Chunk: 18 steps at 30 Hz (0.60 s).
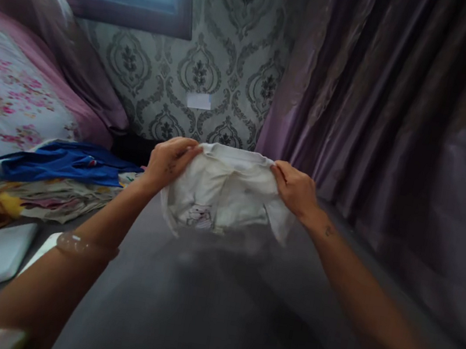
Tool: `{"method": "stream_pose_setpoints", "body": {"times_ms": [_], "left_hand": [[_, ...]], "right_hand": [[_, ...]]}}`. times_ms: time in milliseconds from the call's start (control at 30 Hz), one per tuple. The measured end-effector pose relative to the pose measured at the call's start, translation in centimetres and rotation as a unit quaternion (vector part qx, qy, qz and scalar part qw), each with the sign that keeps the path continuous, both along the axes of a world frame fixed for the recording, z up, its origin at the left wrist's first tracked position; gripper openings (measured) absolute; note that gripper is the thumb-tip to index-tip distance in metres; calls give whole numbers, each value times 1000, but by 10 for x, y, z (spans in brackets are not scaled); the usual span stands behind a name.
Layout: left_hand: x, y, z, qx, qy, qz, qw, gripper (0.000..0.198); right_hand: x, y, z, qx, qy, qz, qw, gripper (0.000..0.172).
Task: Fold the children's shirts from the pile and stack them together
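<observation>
Though in two hands, one garment

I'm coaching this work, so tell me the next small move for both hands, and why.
Probably lower the garment onto the grey surface and spread it flat: the left hand and right hand pinch its upper corners, and between them the cloth hangs over that surface, sagging in creases.

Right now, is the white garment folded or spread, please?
Spread: the white garment is held wide by its upper edge between left hand and right hand.
</observation>
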<state>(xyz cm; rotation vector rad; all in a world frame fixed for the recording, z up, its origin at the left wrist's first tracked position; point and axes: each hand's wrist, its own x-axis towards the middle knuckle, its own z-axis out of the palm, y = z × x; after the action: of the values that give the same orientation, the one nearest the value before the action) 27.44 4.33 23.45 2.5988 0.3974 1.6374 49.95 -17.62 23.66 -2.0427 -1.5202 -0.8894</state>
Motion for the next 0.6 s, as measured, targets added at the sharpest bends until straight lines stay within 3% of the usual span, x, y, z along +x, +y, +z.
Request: {"method": "stream_pose_setpoints", "body": {"times_ms": [167, 300, 600], "left_hand": [[5, 5, -2, 26, -4, 30, 999, 34], [10, 14, -5, 48, 71, 42, 995, 35], [9, 21, -4, 27, 105, 60, 992, 37]], "right_hand": [[4, 5, 2, 28, -5, -16, 999, 45], [9, 12, 3, -34, -3, -8, 999, 42], [9, 15, 3, -41, -20, -31, 998, 42]]}}
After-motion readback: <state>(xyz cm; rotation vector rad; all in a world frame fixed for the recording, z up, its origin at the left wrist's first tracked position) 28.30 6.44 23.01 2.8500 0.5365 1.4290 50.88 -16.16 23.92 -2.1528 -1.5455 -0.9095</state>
